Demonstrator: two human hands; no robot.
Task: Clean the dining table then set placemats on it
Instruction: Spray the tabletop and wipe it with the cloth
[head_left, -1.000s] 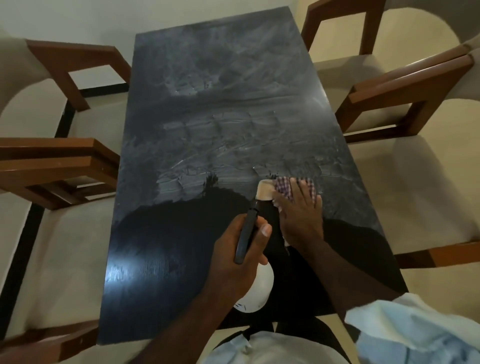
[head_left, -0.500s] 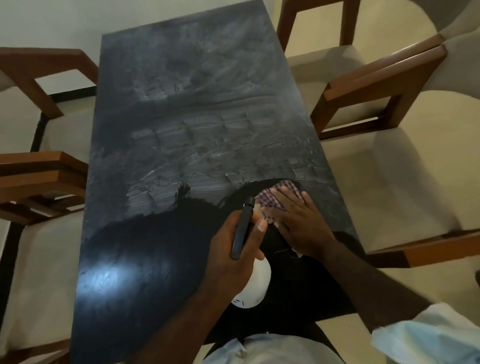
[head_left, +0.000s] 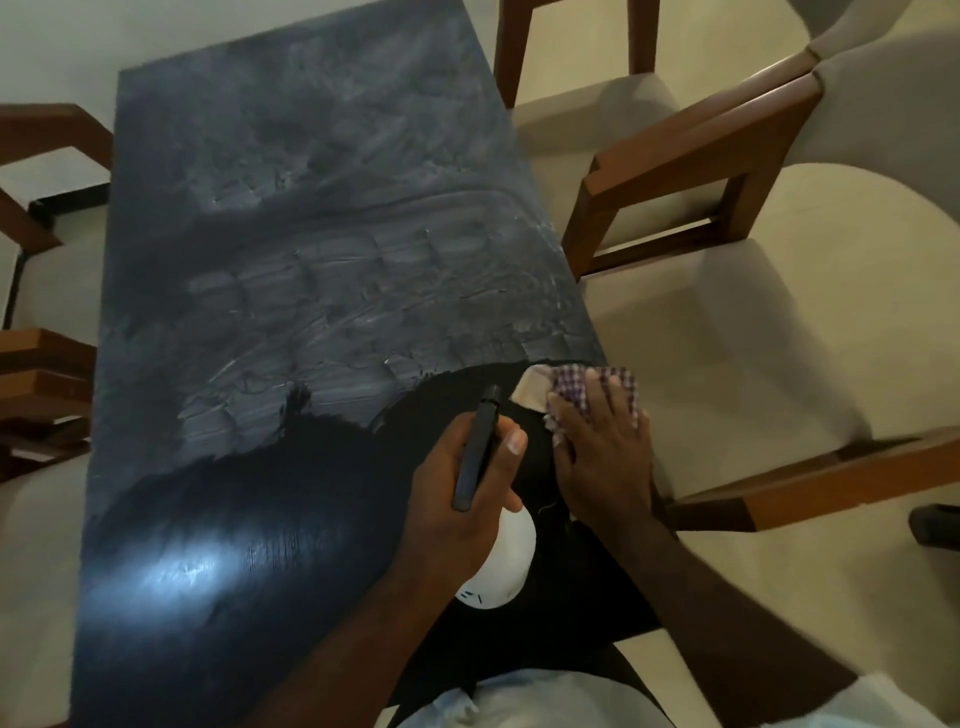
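A long black dining table (head_left: 291, 260) runs away from me, its far part smeared grey with wet streaks and its near part wiped dark. My left hand (head_left: 457, 499) grips a white spray bottle (head_left: 501, 569) with a black trigger head above the table's near right area. My right hand (head_left: 602, 447) presses flat on a checked purple-and-white cloth (head_left: 576, 384) at the table's right edge, the fingers spread over it. No placemats are in view.
Wooden chairs with cream seats (head_left: 717, 312) stand close along the right side. More wooden chair frames (head_left: 36, 374) line the left side. Another chair (head_left: 571, 57) stands at the far right corner.
My right hand has slid the cloth rightward to the table's right edge, widening the wiped dark patch. My left hand stays closed on the bottle. The view has tilted.
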